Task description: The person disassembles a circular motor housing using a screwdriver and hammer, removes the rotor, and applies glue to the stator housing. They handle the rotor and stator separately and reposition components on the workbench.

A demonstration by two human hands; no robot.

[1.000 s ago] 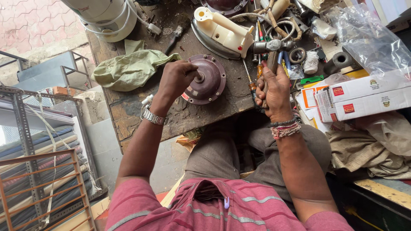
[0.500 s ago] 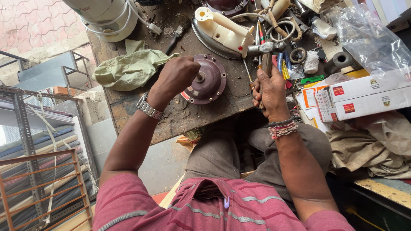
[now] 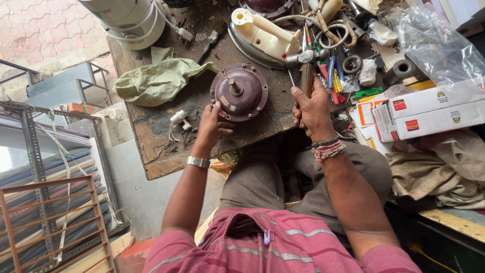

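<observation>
The left hand (image 3: 209,124) touches the closed motor (image 3: 239,92) at seven o'clock, fingers loose, while the right hand (image 3: 312,106) grips a hammer (image 3: 306,71), not yet striking.

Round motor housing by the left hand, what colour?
Dark maroon motor housing, with a bare metal shaft at its centre; the left hand touches its edge. Head view.

Repair workshop: cluttered workbench (image 3: 166,146) with screwdrivers (image 3: 331,76) and iron (image 3: 262,38).
</observation>
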